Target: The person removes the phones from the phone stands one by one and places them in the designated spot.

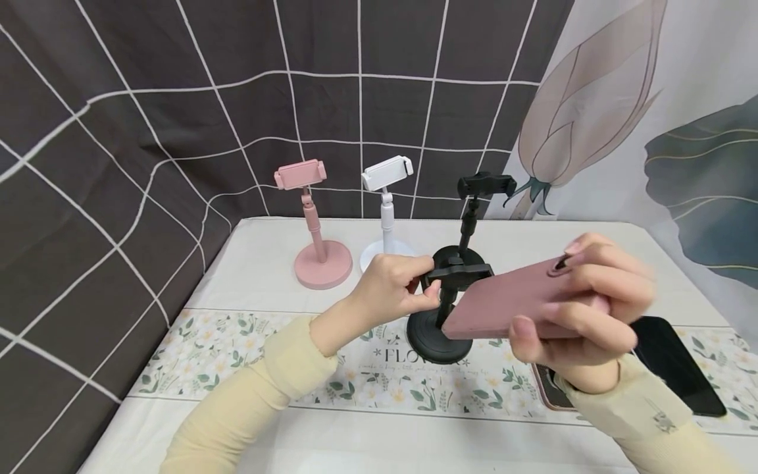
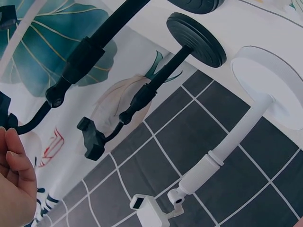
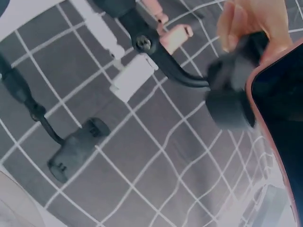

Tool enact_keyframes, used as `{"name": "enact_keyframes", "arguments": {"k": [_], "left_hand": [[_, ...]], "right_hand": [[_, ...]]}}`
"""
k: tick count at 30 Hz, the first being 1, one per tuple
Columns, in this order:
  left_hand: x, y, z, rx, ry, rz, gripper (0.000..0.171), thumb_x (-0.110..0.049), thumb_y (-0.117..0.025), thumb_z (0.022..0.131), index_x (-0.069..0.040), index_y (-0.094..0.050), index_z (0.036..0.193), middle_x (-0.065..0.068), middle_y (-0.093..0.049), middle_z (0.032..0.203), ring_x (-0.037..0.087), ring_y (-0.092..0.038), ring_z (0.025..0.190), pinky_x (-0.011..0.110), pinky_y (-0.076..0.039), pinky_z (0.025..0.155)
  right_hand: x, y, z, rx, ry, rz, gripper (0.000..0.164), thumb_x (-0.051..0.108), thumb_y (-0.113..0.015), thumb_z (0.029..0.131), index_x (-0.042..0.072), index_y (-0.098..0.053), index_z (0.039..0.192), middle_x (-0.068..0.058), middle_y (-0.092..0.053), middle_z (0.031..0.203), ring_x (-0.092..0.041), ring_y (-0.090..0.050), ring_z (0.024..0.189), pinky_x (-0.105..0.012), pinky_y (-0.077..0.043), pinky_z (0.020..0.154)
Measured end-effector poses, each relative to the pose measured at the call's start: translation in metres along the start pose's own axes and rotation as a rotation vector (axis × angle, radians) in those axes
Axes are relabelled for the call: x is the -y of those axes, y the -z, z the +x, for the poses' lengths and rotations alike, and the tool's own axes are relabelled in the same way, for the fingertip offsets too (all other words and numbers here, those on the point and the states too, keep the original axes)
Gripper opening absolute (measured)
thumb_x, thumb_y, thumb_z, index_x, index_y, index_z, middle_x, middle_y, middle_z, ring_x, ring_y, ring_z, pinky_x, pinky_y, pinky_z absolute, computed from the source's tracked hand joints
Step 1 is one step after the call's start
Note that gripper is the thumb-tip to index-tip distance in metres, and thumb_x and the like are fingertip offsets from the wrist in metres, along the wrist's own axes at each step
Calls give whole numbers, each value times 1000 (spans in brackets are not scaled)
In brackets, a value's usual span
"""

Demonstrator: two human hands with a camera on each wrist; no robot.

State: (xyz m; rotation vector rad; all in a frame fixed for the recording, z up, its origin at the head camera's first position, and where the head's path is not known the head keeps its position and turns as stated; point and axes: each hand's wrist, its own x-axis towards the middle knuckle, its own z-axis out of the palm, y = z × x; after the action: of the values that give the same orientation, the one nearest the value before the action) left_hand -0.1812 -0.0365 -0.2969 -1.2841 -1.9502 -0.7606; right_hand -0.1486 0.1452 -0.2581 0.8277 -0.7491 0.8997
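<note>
My left hand pinches the left end of the clamp head on the nearer black phone stand. That clamp head also shows in the right wrist view, with the left fingers behind it. In my right hand is a pink smartphone, gripped by its edges and tilted. Its dark screen faces the right wrist camera. In the head view the phone's near end overlaps the right side of the stand; whether they touch I cannot tell.
Behind stand a pink phone stand, a white phone stand and a second black phone stand. A black smartphone lies at right, beside another phone partly hidden by the right wrist. A dark gridded cloth hangs behind the table.
</note>
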Motion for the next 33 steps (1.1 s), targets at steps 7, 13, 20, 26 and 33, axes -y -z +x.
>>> {"name": "enact_keyframes", "arguments": {"k": [7, 13, 20, 26, 33], "left_hand": [[1, 3, 0, 3, 6, -7, 13, -9, -55, 69, -9, -46, 60, -3, -46, 43, 2, -38, 43, 14, -32, 39], [1, 5, -1, -4, 12, -8, 13, -9, -57, 69, -10, -47, 61, -3, -45, 44, 3, -39, 43, 15, -32, 39], [2, 5, -2, -14, 14, 10, 17, -11, -58, 69, -10, -44, 59, -3, -42, 43, 3, -37, 42, 15, -30, 38], [0, 6, -1, -23, 9, 12, 20, -11, -58, 69, -10, -41, 57, -3, -39, 43, 4, -36, 42, 16, -29, 37], [-3, 4, 0, -22, -1, 5, 20, -10, -59, 69, -11, -42, 57, -3, -41, 43, 3, -37, 43, 15, -30, 38]], "right_hand": [[-5, 28, 15, -122, 94, -72, 46, 44, -73, 52, 19, -34, 57, -11, -36, 63, -33, -33, 57, -44, -44, 54], [-20, 26, 29, -162, 86, -197, 44, 46, -71, 51, 18, -38, 60, -10, -36, 63, -38, -34, 54, -37, -42, 61], [-44, 38, 28, -78, 83, -326, 35, 47, -60, 59, 21, -37, 66, -7, -37, 64, -38, -32, 58, -32, -31, 61], [-52, 40, 31, 111, -29, -413, 21, 24, -54, 62, 21, -39, 77, -8, -37, 69, -36, -29, 61, -43, -25, 62], [-80, 91, 21, 609, -50, -553, 26, 19, -45, 74, 25, -44, 99, -20, -42, 86, -44, -35, 77, -61, -18, 68]]}}
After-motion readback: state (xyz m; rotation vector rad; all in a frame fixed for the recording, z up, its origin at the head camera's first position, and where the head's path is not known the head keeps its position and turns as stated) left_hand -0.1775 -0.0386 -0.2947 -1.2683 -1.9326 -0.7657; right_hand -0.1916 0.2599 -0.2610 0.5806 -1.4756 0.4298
